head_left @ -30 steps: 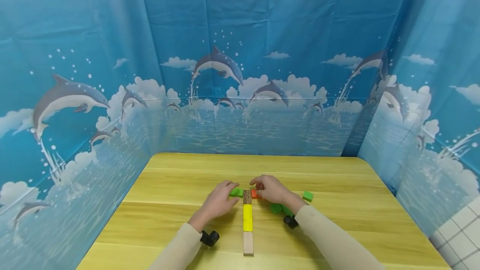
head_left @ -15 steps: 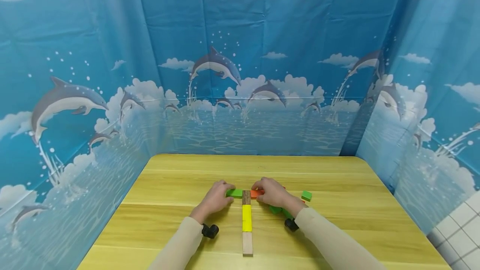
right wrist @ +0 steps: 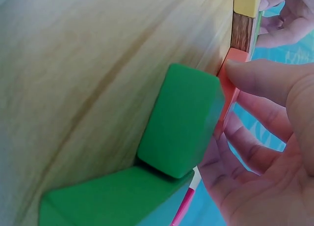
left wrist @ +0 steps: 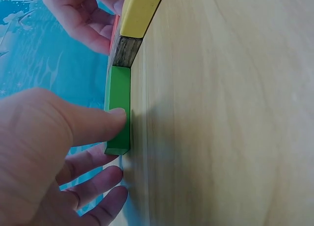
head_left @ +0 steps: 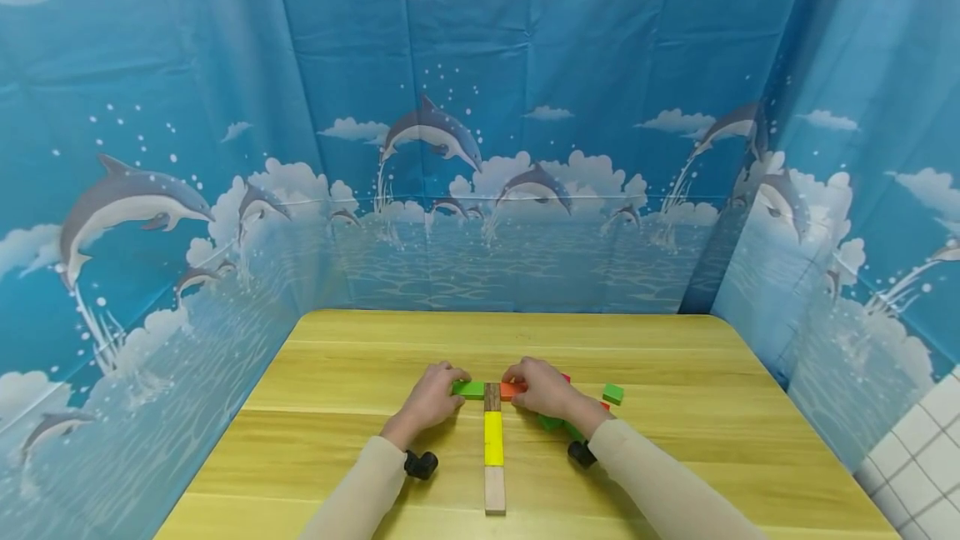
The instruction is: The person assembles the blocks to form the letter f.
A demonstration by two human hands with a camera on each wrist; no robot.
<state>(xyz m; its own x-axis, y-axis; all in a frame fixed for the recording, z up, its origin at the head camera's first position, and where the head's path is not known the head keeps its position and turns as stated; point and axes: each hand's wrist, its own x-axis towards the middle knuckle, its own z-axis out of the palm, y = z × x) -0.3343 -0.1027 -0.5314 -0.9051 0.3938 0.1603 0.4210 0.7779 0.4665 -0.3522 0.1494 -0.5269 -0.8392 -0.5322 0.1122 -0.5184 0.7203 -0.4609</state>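
Flat on the table, wooden blocks form a T. Its stem has a pale wood block (head_left: pixel 494 490), a yellow block (head_left: pixel 492 438) and a dark brown block (head_left: pixel 492 397). Left of the brown one lies a green block (head_left: pixel 470 390); my left hand (head_left: pixel 431 394) pinches it near its outer end, thumb on the near face. A red block (head_left: pixel 512 391) lies on the brown block's right side. My right hand (head_left: pixel 542 386) grips that red block, its thumb on the near face in the right wrist view and the fingers behind.
Beside my right wrist lie loose green blocks, one (right wrist: pixel 181 120) close to the red block. Red pieces partly show behind that hand. Farther right sits a green block (head_left: pixel 612 393). The yellowish wooden table (head_left: pixel 360 357) ends at a blue dolphin curtain (head_left: pixel 480 265).
My left hand has gone from spread fingers around the green block to pinching its outer end. My right hand has shifted slightly right along the red block, showing more of it.
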